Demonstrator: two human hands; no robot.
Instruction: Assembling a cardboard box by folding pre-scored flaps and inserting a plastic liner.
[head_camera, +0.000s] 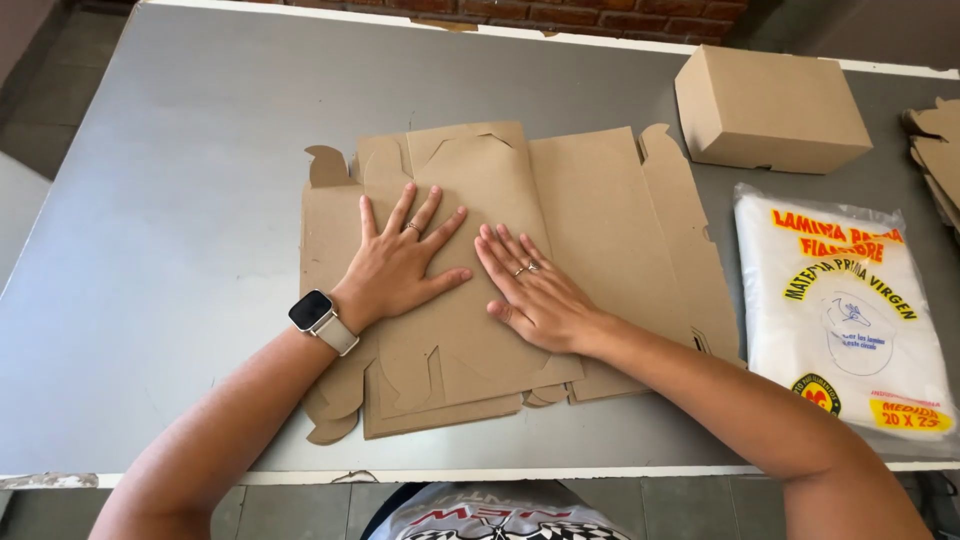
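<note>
Two hands press flat on a die-cut cardboard blank (560, 215) lying unfolded at the middle of the grey table (170, 200). At about nine o'clock of the blank's centre, the left hand (400, 265) has its fingers spread wide, palm down on a folded-over panel, with a smartwatch (318, 318) on its wrist. Just beside it, toward three o'clock, the right hand (535, 295) lies palm down with fingers straight and close together, gripping nothing. At two o'clock from the blank stands a closed cardboard box (770, 110). At four o'clock lies a plastic packet of white sheets (845, 320), near the blank's edge.
</note>
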